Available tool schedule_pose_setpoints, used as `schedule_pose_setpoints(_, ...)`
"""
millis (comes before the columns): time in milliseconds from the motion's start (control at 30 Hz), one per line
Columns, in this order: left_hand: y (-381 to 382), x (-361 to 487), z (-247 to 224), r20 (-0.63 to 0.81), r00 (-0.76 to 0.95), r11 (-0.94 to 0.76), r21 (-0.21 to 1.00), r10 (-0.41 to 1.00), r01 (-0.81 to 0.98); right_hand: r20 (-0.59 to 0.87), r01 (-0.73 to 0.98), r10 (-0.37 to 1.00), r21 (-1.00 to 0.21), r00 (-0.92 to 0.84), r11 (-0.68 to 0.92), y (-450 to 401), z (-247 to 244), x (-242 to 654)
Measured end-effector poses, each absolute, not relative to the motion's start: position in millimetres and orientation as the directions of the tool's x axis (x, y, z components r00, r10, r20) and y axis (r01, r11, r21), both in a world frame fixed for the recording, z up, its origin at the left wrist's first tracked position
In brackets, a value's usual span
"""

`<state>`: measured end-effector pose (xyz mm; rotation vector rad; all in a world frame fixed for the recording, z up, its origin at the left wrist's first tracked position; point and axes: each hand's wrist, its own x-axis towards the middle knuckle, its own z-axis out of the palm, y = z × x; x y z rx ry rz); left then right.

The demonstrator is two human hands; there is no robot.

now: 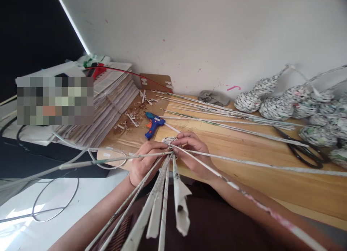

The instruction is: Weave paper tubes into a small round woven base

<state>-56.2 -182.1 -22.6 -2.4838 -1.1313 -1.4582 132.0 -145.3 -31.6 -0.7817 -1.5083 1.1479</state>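
Note:
Both my hands close round a small woven paper piece at the near edge of the table. Rolled paper tubes fan out from it, several toward me and others to the left and right. My left hand grips its left side, fingers bent. On the right side, my right hand pinches the weave and a tube at its rim. Just beyond my hands lies a blue glue gun with a pale glue stick in its back. The underside of the woven piece is hidden.
Loose paper tubes lie across the wooden table. Black scissors and several woven gourd-like forms are at right. A grey cloth is by the wall. Stacked newspapers stand left, beside scraps on cardboard.

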Motion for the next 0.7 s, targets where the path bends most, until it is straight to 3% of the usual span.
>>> schedule_pose_setpoints(167, -184.6, -54.7, -23.7, 0.785, 0.300, -0.734, 0.269, 0.543, 0.624, 0.338, -0.072, 0.919, -0.941, -0.202, 0.330, -144.8, -30.3, 129.7)
schedule_pose_setpoints(367, -187.7, -56.8, -26.5, 0.758, 0.317, -0.733, 0.294, 0.570, 0.613, 0.203, -0.239, 0.949, -0.960, -0.243, 0.144, -144.2, -33.8, 129.5)
schedule_pose_setpoints(700, -186.4, -49.1, -20.8, 0.801, 0.176, -0.694, 0.359, 0.572, 0.624, 0.334, -0.167, 0.899, -0.940, -0.284, 0.296, -143.7, -26.9, 133.3)
